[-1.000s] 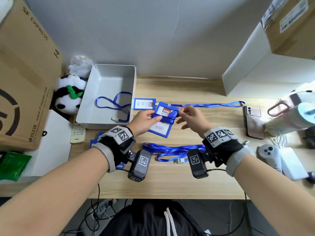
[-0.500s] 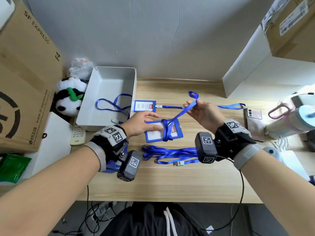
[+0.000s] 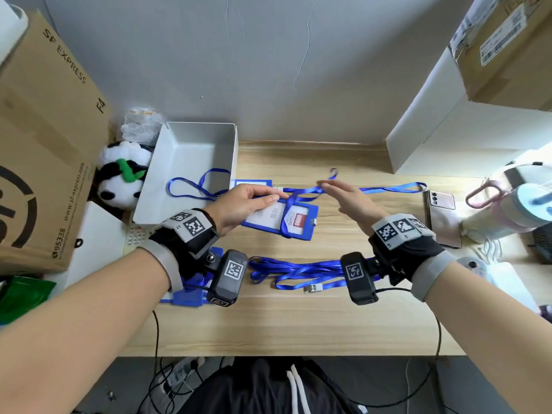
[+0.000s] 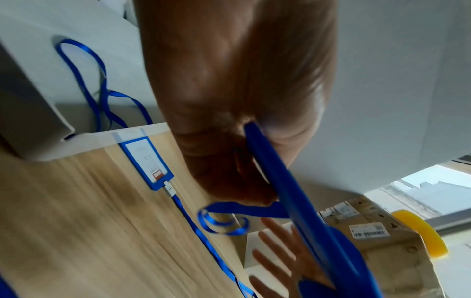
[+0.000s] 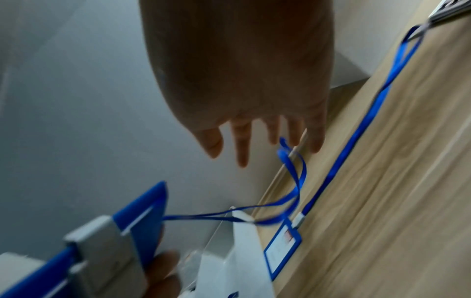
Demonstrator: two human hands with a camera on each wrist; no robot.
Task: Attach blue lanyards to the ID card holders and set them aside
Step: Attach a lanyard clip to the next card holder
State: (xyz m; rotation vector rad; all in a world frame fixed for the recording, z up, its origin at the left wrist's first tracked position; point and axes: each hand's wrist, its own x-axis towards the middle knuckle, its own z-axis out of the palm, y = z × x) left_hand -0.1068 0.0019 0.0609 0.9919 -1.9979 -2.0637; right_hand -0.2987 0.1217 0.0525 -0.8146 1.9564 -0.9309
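Observation:
My left hand [image 3: 268,197] pinches a blue ID card holder [image 3: 280,219] by its long edge, tilted just above the wooden desk [image 3: 298,318]. Its blue lanyard [image 3: 291,210] wraps across the holder, and the loose loop [image 5: 293,171] hangs in the air. My right hand [image 3: 331,189] is open with fingers [image 5: 242,145] spread beside that loop, touching nothing that I can see. A second holder [image 3: 254,183] lies behind, its lanyard [image 3: 388,189] stretched to the right. Loose lanyards [image 3: 298,271] are piled near the front edge. More holders [image 3: 191,291] are stacked under my left wrist.
A white open box [image 3: 191,156] at the back left holds one lanyard [image 3: 197,186]. A panda toy [image 3: 122,180] and a large cardboard box [image 3: 44,144] stand left of it. A phone [image 3: 442,216], a pink-handled cup [image 3: 507,210] and a white controller [image 3: 475,264] lie on the right.
My right hand let go of the lanyard loop it held up and opened; the loop now drops free. My left hand went from pressing the holder flat to gripping and tilting it.

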